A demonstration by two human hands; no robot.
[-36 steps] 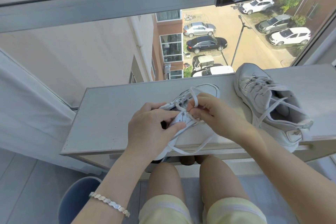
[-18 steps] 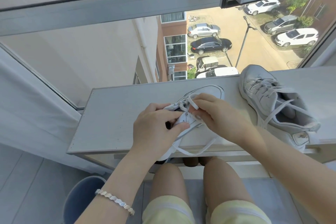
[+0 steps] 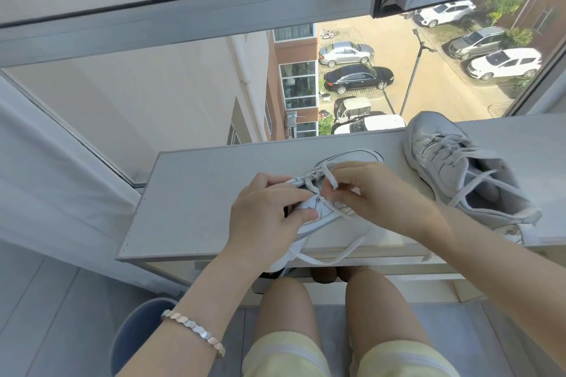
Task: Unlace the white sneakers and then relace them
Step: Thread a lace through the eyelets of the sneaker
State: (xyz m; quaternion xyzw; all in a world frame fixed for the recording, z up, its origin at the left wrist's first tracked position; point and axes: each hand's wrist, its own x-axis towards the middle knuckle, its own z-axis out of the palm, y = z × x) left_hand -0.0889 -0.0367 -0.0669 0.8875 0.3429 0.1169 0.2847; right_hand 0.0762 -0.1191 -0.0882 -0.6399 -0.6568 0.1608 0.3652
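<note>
Your left hand (image 3: 269, 211) stays clamped on the tongue side of the white sneaker (image 3: 318, 208) at the worktop's (image 3: 196, 205) near edge. Your right hand (image 3: 376, 193), at 3 o'clock of the left one, has lifted since a second ago: its fingers now pinch the lace (image 3: 332, 180) and draw a loop up clear of the eyelets, where before they sat low on the shoe. The loose lace end still droops over the worktop's edge at 6 o'clock. The second sneaker (image 3: 459, 171) lies unmoved at 2 o'clock, laced.
</note>
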